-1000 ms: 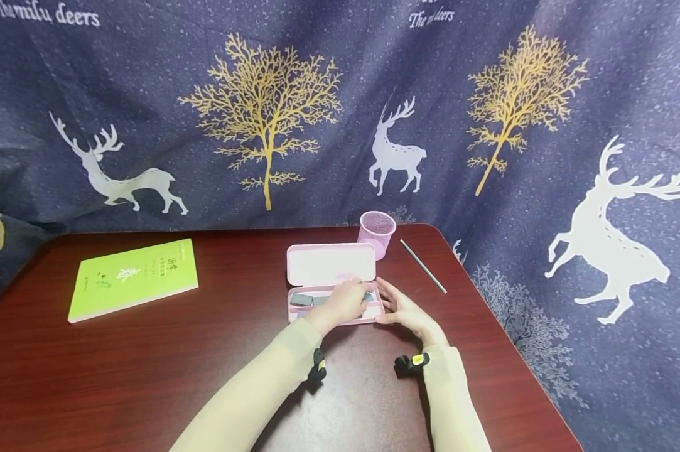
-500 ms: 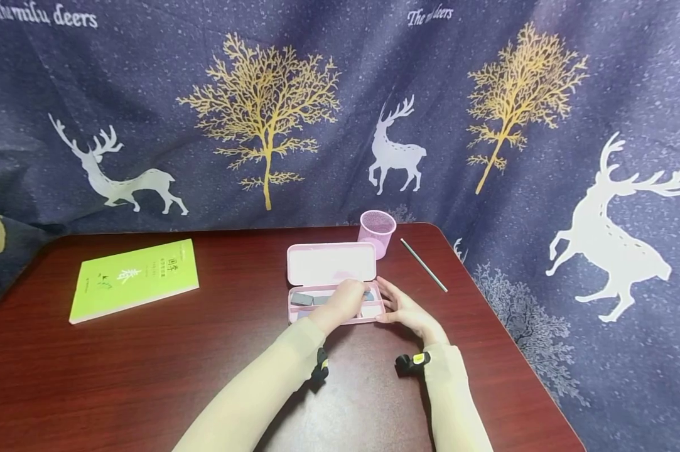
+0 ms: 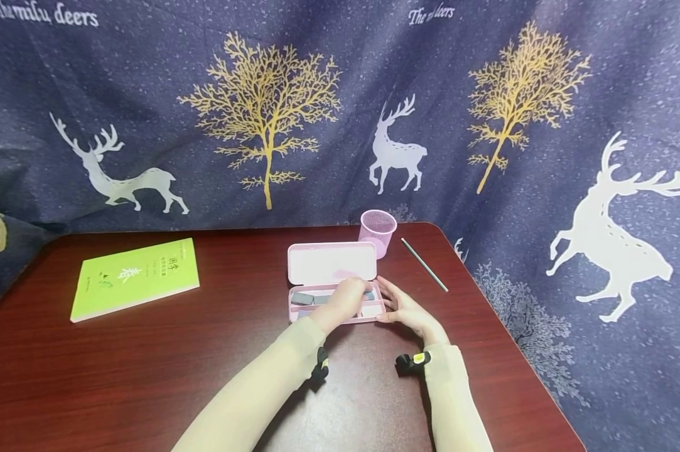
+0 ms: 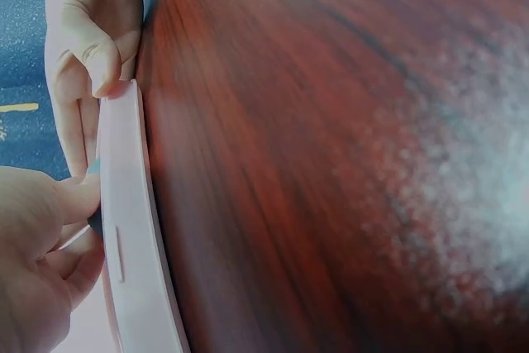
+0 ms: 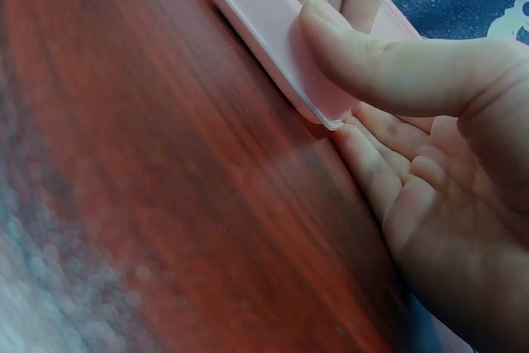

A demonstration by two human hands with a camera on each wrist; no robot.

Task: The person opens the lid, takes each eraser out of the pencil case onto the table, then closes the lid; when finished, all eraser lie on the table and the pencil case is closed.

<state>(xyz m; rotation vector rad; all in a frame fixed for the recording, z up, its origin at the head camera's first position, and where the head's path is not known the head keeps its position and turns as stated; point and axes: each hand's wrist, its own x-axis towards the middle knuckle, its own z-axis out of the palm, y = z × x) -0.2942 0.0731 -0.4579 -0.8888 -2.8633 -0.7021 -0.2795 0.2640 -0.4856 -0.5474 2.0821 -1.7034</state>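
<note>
A pink pencil case (image 3: pixel 296 317) lies with its lid (image 3: pixel 323 263) raised. My left hand (image 3: pixel 342 301) reaches into its tray. Thumb and fingers pinch a small blue-grey object (image 3: pixel 369 295), mostly hidden by the hand; its kind cannot be made out. In the left wrist view that hand (image 4: pixel 37 245) is behind the case's front wall (image 4: pixel 128 204). A grey block (image 3: pixel 302 299) sits in the tray's left part. My right hand (image 3: pixel 410 314) holds the case's right end. In the right wrist view, its thumb (image 5: pixel 388 64) presses the near rim and other fingers lie round the end.
A pink mesh pen holder (image 3: pixel 377 231) stands behind the case's right corner. To its right lies a thin green pencil-like stick (image 3: pixel 424 265). A bright green book (image 3: pixel 133 279) is at the table's left. A deer-print cloth (image 3: pixel 317 113) hangs behind the table.
The left hand has shifted slightly within the tray, its fingers lower toward the right part. The right hand stays at the case's end.
</note>
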